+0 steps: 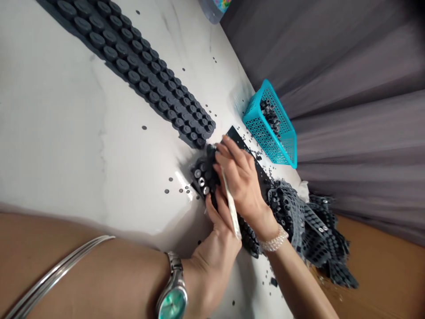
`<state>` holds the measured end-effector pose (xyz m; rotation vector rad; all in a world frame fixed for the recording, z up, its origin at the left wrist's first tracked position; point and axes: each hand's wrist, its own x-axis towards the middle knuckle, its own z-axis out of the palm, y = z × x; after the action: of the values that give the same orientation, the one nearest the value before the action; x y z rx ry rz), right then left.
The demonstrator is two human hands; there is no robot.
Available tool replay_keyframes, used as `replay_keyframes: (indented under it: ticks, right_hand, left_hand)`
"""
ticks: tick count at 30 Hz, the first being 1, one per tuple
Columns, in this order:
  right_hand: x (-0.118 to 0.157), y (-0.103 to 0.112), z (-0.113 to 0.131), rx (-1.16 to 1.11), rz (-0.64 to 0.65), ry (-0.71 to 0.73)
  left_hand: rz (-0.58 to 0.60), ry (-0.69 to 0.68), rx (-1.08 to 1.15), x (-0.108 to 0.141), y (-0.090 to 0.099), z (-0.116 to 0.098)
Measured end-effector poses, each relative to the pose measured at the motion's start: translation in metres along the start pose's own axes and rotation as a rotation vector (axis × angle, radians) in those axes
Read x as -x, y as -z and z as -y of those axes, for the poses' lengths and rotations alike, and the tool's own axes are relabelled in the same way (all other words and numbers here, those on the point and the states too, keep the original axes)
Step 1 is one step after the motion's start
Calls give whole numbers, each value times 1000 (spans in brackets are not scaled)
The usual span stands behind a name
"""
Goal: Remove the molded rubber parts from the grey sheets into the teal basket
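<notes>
Well, my left hand [215, 243] pinches the near edge of a small dark rubber piece [205, 173], its fingertips just beside the knobs [198, 173], 3 of which shine pale. My right hand [241, 181] curls over the far end of the piece; its thumb is hidden, so I can't tell whether it pinches or merely presses. A white stick [231, 206] runs from under my right fingers toward the back of my left hand, and I can't make out what its working end is. The piece sits low over the table [66, 146], between my hands. I judge it light, bendy and a little grippy, hard to break but likely to twist, so the flat edge beside the knobs looks like the best hold.

Just past it, the long rubber strip [142, 75] lies knobs up, probably heavier and floppier; I'd support it at 2 places. A black mat [237, 136] lies partly under my right hand, near loose discs.

Farther out, 1 blue basket [262, 137] stands by the curtain [338, 106], with small dark plugs [270, 115] heaped inside. A tangle of holed scraps [299, 217] slumps beyond my right wrist. At the top, a jar [212, 12] shows something multicoloured, too cut off to identify.
</notes>
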<state>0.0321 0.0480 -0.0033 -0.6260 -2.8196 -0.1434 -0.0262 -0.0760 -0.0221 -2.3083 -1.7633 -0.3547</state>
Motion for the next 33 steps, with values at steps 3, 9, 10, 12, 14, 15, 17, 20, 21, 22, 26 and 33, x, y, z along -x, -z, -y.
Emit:
replay_keyframes:
  ticks: [3,9,10,12,14,15,17,20,21,22,26,33]
  right_hand:
    - [1,-4,-13,22,-154,-217]
    - [23,6,-29,94,-155,-466]
    - [28,9,-29,114,-158,-512]
    - [39,17,-25,156,-178,-628]
    - [54,24,-18,192,-183,-753]
    - [62,28,-14,207,-175,-810]
    - [82,35,-4,248,-177,-917]
    - [112,44,16,293,-228,-1024]
    - [121,47,25,281,-247,-1050]
    - [129,50,34,257,-264,-1077]
    - [153,51,75,51,-330,-1193]
    - [158,19,120,-418,-572,-1279]
  left_hand:
    - [-13,21,6,1,-2,-1]
    - [-33,58,-14,3,-12,-9]
    - [-29,48,-42,3,-13,-11]
    - [-13,29,-82,2,-12,-13]
    - [7,9,-61,-3,-8,-12]
    - [20,-2,-32,-7,-5,-9]
    - [62,-40,45,-17,3,4]
    - [95,-173,195,-37,13,36]
    - [57,-228,232,-44,13,49]
    - [14,-264,257,-52,11,60]
    - [205,-310,387,-84,-9,92]
    - [481,-297,404,-115,-25,107]
